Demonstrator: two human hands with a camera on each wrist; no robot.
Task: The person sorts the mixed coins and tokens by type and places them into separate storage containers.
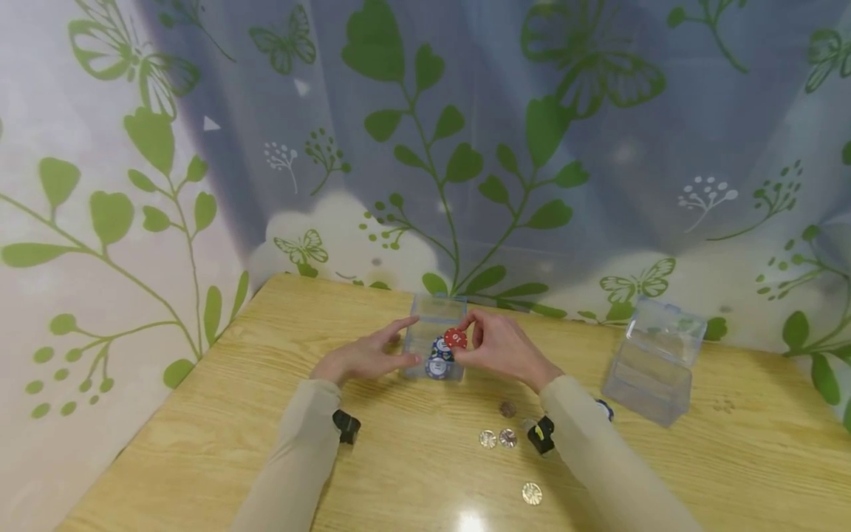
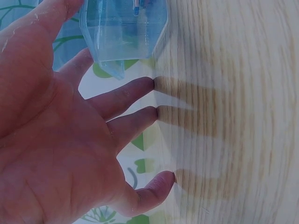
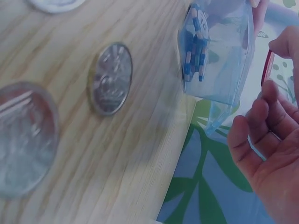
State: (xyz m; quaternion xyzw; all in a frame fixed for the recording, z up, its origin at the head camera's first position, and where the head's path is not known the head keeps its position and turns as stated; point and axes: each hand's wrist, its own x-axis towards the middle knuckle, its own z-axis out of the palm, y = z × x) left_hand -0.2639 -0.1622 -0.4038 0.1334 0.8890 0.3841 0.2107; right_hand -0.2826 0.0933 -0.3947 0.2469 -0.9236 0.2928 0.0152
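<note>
A red poker chip (image 1: pixel 456 338) marked 10 is pinched between the thumb and a finger of my right hand (image 1: pixel 500 346), above the clear plastic box (image 1: pixel 415 347). Inside that box lie several blue-and-white poker chips (image 1: pixel 437 368); the right wrist view shows these blue chips (image 3: pixel 196 44) through the wall. On the box's left side is my left hand (image 1: pixel 366 356), thumb and index finger at its edge. The left wrist view shows the left hand's other fingers (image 2: pixel 126 98) spread, their tips on or near the tabletop. The box's lid (image 1: pixel 440 307) stands raised at the back.
A second clear box (image 1: pixel 648 380) with its lid up stands to the right. Several silvery coins (image 1: pixel 488 439) and a darker coin (image 1: pixel 507 408) lie in front of my right hand. Another blue chip (image 1: pixel 604 410) is partly hidden by the right sleeve. A patterned curtain (image 1: pixel 492 185) borders the table's back.
</note>
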